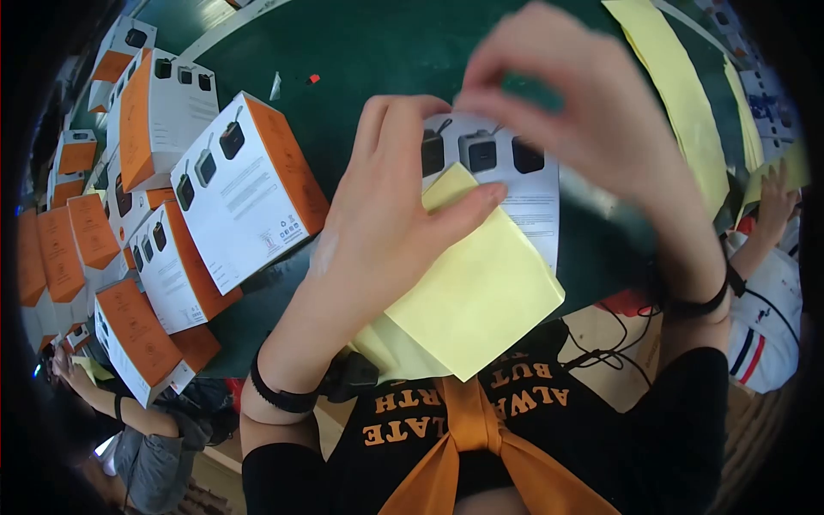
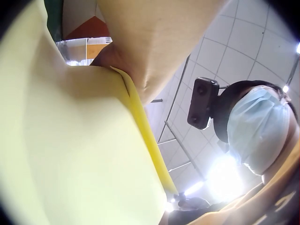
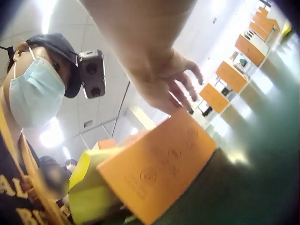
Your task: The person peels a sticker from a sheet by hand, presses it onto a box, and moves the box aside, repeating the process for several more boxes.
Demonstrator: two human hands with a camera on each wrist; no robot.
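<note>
A white box [image 1: 534, 202] with speaker pictures stands below the head camera, its orange side [image 3: 159, 164] showing in the right wrist view. My left hand [image 1: 386, 210] holds folded yellow paper [image 1: 481, 287] against it, thumb across the paper and fingers bent at the box's far left edge. That paper [image 2: 89, 140] fills much of the left wrist view, hiding most of the left hand [image 2: 140, 42]. Blurred over the box's far right corner, my right hand [image 1: 584, 99] has loosely bent, spread fingers and nothing visible in it; the right wrist view shows the same hand [image 3: 161, 77].
Several white-and-orange boxes [image 1: 245, 184] crowd the left of the green table [image 1: 343, 51]. Long yellow sheets [image 1: 678, 94] lie at the right. A small red scrap [image 1: 313, 79] is on the tabletop. Other people's arms [image 1: 142, 416] show at both sides, and black cables [image 1: 614, 352] hang below the edge.
</note>
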